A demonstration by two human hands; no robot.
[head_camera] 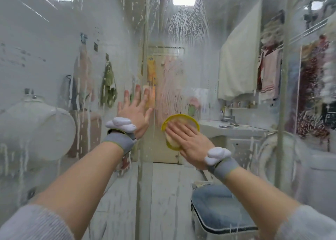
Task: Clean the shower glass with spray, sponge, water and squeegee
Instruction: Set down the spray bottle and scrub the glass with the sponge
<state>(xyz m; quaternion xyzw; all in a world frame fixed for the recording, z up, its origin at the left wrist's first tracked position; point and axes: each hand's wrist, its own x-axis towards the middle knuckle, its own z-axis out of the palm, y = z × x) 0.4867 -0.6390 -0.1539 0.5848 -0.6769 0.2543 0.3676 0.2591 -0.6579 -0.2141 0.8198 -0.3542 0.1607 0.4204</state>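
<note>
We stand inside the shower and face the shower glass, which fills nearly the whole view and is streaked with white soap foam; arcs of wiped lather curve across its upper middle and around its centre. A vertical seam in the glass runs down just left of the middle.

Our right hand lies flat on a round yellow sponge and presses it against the glass a little below the centre of the pane, just right of the seam. The fingers are straight and close together, pointing up and to the left, and they cover most of the sponge, so that only its yellow rim shows above and below the hand.

Our left hand rests palm-first on the glass just left of the seam, a little higher than the right one. Its fingers are spread wide and straight, holding nothing. The two hands are near each other but apart.

Each wrist carries a grey band with a white device on top, left and right.

Through the foamy glass we make out a blurred bathroom: a white toilet at the left edge, cloths hanging on the left wall, a washbasin counter to the right, a pale towel above it, and a blue-grey bin near the lower right corner.
</note>
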